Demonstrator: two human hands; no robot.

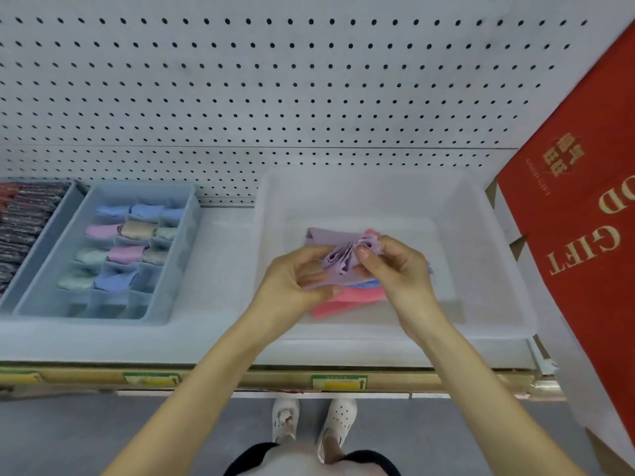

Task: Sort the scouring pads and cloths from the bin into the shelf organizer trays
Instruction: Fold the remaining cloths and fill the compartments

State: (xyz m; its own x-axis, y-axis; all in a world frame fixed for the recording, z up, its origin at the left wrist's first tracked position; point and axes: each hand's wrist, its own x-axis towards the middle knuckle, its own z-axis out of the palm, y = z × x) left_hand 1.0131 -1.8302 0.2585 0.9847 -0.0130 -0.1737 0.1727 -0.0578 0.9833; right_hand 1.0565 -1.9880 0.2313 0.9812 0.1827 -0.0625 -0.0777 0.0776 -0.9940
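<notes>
From the head view: looks like the folding step, with a lilac cloth lifted just above the floor of the clear bin and bunched between both hands. Gripped at its lower edge by the left hand, thumb and fingers curled round the fabric. Pinched at its gathered top by the right hand, thumb pressed against curled fingers, so neither hand slack nor spread. Judging by the tray to the left on the same shelf, with rolled cloths in most of its far cells and bare cells along its near row, seems well along but not done. Calls next for tightening the bundle into a small roll, then carrying it left across the gap between bin and tray and pressing it into a free near cell without disturbing the neighbours. Left to sort: a pink cloth and a blue cloth, lying on the bin floor right under the hands. Looks soft, thin and limp, pleated into ridges at the pinch and hanging flat below; likely to spring open if let go early. Further left, just beside the tray, a second tray packed with dark speckled pads.
</notes>
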